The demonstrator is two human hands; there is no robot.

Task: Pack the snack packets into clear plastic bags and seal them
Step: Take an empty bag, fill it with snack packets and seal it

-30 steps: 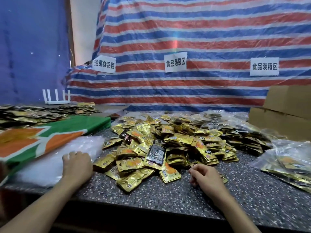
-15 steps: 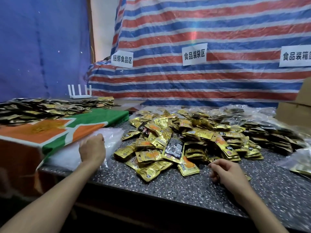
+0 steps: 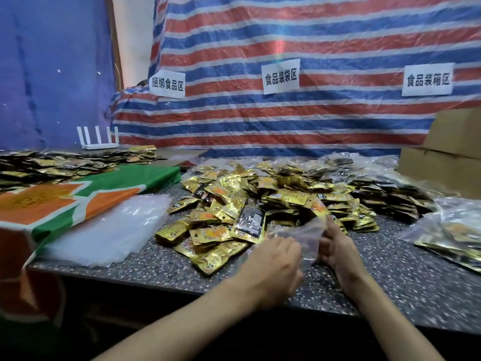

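Note:
A heap of gold snack packets (image 3: 260, 204) lies in the middle of the speckled counter (image 3: 156, 269), with one black packet (image 3: 250, 220) on top near its front. My left hand (image 3: 276, 264) and my right hand (image 3: 335, 243) hold one clear plastic bag (image 3: 299, 233) between them, just in front of the heap. Each hand grips one side of the bag. The bag looks empty, though blur makes it hard to read. A flat stack of clear bags (image 3: 109, 230) lies at the left of the counter.
A green and orange cloth (image 3: 65, 201) covers a raised surface on the left, with more packets (image 3: 52, 165) and a white router (image 3: 97, 139) behind. Filled clear bags (image 3: 447, 230) lie at the right. Cardboard boxes (image 3: 447, 152) stand at back right. A striped tarp hangs behind.
My left hand left the stack of clear bags and came right, bringing a bag. My right hand rose from the counter and took the bag's other side. The camera turned left.

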